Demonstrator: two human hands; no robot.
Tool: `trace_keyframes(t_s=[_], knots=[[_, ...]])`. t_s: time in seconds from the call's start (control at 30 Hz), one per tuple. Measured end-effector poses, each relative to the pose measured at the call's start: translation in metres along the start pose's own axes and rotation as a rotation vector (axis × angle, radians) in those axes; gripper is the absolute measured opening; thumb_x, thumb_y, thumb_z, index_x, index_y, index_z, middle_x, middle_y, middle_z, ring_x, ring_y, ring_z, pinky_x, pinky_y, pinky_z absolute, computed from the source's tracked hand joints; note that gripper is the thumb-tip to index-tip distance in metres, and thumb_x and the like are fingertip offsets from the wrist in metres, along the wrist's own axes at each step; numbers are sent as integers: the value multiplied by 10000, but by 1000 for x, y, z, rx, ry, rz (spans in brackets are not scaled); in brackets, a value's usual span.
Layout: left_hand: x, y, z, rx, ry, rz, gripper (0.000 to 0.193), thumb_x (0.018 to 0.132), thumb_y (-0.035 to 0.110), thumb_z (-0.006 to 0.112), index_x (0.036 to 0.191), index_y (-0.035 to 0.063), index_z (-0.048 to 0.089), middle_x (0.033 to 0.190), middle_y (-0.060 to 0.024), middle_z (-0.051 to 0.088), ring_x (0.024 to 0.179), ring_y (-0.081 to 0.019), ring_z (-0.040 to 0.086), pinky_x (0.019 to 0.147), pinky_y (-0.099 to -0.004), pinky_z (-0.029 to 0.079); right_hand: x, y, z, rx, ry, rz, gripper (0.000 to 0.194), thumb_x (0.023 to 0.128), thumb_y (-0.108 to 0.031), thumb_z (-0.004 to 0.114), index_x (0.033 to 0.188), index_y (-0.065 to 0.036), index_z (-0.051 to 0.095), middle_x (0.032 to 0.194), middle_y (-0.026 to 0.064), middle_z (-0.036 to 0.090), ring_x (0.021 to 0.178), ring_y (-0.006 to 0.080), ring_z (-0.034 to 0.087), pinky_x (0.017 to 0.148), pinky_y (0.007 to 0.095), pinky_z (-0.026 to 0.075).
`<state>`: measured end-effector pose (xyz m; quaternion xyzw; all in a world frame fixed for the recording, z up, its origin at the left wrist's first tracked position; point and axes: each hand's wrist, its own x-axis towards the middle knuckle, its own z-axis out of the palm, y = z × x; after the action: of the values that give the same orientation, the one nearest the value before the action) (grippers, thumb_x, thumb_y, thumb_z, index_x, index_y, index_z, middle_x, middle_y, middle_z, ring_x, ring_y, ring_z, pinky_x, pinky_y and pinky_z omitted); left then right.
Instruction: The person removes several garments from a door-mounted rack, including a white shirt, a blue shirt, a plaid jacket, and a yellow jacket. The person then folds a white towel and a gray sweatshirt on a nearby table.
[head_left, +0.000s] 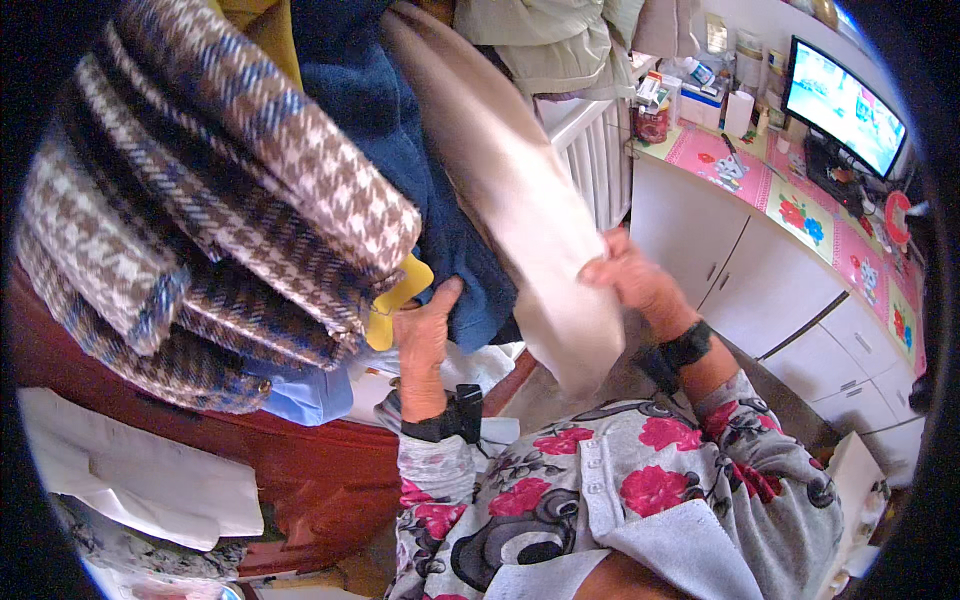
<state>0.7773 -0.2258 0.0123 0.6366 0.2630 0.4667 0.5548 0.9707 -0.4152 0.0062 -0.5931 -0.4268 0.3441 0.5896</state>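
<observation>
My right hand grips the edge of a cream fabric garment, which hangs down in front of me and is blurred by motion. To its left hangs a dark blue knit garment. My left hand is at the lower part of that blue garment, thumb raised against it and fingers mostly hidden. Beside those fingers is a small yellow tag-like piece. Thick houndstooth-and-plaid woollen cloth in brown, white and blue hangs in layers at the left, close to the left hand.
Light blue cloth shows under the wool. Pale green clothing hangs above a white radiator. At right, a white cabinet carries a patterned cover, a knife, boxes and a lit monitor. White cloth lies lower left on dark red fabric.
</observation>
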Motion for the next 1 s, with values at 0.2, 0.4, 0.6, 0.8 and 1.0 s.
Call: trace_keyframes(t_s=[0.2, 0.4, 0.6, 0.8, 1.0], knots=[[-4, 10, -2, -38, -76, -10, 482, 662, 124, 719, 1082, -13, 528, 1043, -75, 563, 878, -177, 546, 829, -296, 428, 13, 28, -55, 151, 398, -206, 233, 760, -140, 556, 934, 6, 607, 776, 15, 602, 663, 78, 535, 601, 216, 438], [-26, -22, 19, -30, -484, -109, 530, 667, 170, 701, 1119, -22, 501, 1053, -112, 564, 949, -200, 533, 857, -331, 417, 19, 60, -44, -81, 453, -152, 260, 776, -106, 531, 999, 22, 569, 724, 30, 567, 655, 104, 529, 616, 243, 446], [-32, -58, -76, 537, 448, 296, 435, 704, 28, 610, 1122, -23, 500, 1110, -154, 540, 1005, -227, 507, 840, -331, 416, -13, 84, -66, -136, 497, 54, 259, 776, -129, 534, 978, 30, 562, 704, 51, 559, 616, 122, 519, 600, 248, 446], [-52, -86, -91, -343, 672, 0, 310, 748, 52, 616, 1040, 18, 518, 1002, -84, 511, 923, -175, 488, 810, -307, 403, -24, 106, -57, -101, 462, 145, 268, 768, -145, 529, 965, 32, 563, 686, 33, 550, 598, 109, 497, 554, 239, 409], [-40, -79, -90, -240, 535, -290, 183, 740, 150, 655, 880, 108, 546, 809, 1, 551, 703, -121, 507, 604, -307, 446, -17, 102, -36, -165, 321, 137, 275, 762, -139, 503, 961, 42, 559, 662, 33, 544, 594, 107, 498, 557, 236, 406]])
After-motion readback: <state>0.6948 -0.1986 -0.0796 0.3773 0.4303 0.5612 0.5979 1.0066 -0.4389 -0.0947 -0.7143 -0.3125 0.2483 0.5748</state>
